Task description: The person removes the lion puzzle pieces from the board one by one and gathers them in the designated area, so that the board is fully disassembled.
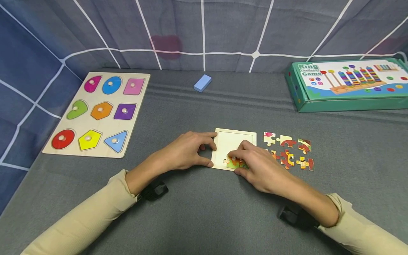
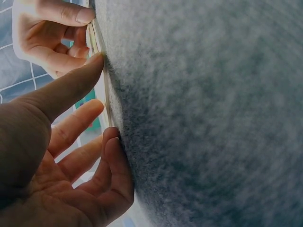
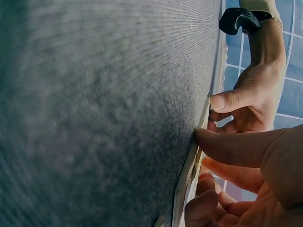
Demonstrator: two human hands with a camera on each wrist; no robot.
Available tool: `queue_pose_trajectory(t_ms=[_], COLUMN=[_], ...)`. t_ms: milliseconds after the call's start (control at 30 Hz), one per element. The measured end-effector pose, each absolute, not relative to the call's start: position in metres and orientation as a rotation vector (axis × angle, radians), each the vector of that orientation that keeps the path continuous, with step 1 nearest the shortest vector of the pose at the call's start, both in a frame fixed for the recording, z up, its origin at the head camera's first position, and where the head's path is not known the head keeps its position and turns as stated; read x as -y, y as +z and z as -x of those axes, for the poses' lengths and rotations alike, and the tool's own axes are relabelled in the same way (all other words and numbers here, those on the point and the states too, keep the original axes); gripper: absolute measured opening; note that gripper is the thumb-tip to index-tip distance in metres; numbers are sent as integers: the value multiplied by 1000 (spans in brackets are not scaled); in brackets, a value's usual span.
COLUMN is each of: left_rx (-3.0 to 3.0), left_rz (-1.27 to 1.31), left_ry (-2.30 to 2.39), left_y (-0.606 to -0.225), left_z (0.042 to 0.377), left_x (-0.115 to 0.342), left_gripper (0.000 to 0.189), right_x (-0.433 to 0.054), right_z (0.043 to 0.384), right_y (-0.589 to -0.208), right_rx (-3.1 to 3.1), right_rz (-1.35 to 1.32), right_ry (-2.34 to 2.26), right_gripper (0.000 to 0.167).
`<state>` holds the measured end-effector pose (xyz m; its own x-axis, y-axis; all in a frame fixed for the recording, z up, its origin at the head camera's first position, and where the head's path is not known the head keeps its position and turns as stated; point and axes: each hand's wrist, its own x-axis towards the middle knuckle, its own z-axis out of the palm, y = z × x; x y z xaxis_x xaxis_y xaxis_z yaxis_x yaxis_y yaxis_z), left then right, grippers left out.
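Observation:
A small square wooden puzzle tray (image 1: 227, 141) lies on the cloth, with colourful puzzle pieces (image 1: 235, 163) in its lower part. My left hand (image 1: 188, 151) holds the tray's left side, thumb at the lower corner and fingers along the edge higher up. Over the tray's lower right is my right hand (image 1: 261, 167), its bent fingers at a puzzle piece and its thumb by the near edge; the hand hides much of that piece. In the left wrist view the tray's edge (image 2: 107, 101) shows beside the left fingertips. Loose jigsaw pieces (image 1: 287, 158) lie right of the tray.
At the left lies a shape puzzle board (image 1: 107, 131) with knobbed pieces. A blue block (image 1: 202, 83) sits farther back. The green Ring Challenge Game box (image 1: 350, 104) stands at the back right, before a gridded cloth backdrop (image 1: 229, 32).

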<state>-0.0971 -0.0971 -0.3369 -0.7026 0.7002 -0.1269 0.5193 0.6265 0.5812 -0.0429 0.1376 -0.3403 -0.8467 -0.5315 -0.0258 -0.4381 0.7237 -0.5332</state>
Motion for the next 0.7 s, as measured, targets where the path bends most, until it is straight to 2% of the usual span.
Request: queue_pose_trajectory(t_ms=[700], left_rx=[-2509], left_rz=[-969], left_ry=[740], left_y=[-337], left_z=[97], left_x=[97], left_gripper=[35], right_x=[-136], right_z=[44], right_y=[-340], right_rx=[-2743], right_rz=[777], right_ry=[-763], right_gripper=[36])
